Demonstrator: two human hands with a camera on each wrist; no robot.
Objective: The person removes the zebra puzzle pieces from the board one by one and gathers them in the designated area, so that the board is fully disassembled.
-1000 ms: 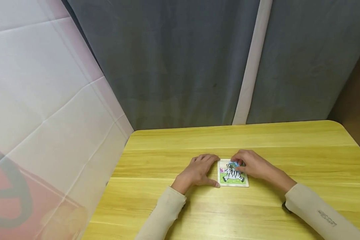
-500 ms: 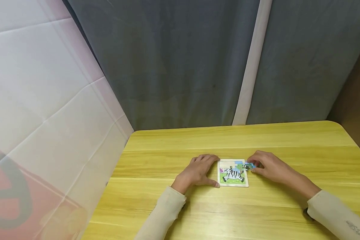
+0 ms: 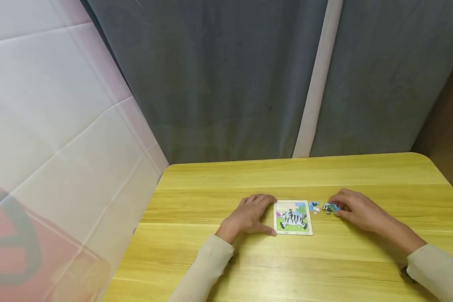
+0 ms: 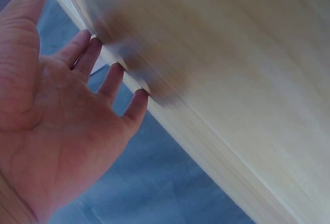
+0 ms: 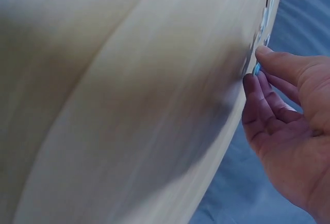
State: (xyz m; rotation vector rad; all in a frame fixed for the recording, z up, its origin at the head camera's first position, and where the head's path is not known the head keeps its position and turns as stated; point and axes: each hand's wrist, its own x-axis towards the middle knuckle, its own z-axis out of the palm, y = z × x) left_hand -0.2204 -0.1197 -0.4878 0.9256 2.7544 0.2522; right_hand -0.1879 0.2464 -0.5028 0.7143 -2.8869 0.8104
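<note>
A square jigsaw puzzle point(image 3: 293, 222) with a zebra picture lies flat on the table; its upper left part shows pale bare board. My left hand point(image 3: 250, 215) is at its left side, thumb near the lower corner and fingertips by the upper one. Those fingers are spread and fairly straight in the left wrist view point(image 4: 77, 126). To the right of the board, my right hand point(image 3: 356, 209) pinches a blue-green puzzle piece point(image 3: 329, 208) between thumb and fingers, low over the table. Another puzzle piece point(image 3: 315, 207), blue and white, lies between the board and that hand.
The yellow wood-grain table point(image 3: 219, 180) extends on all sides of the puzzle. Behind it hangs a grey curtain point(image 3: 219, 84) with a pale vertical strip point(image 3: 317, 84). A white printed sheet point(image 3: 71, 105) borders the left, and a brown panel point(image 3: 447, 126) the right.
My right hand has moved right, off the board, carrying the pinched puzzle piece away. The blue and white piece beside the board has come into clear view. My left hand has stayed still.
</note>
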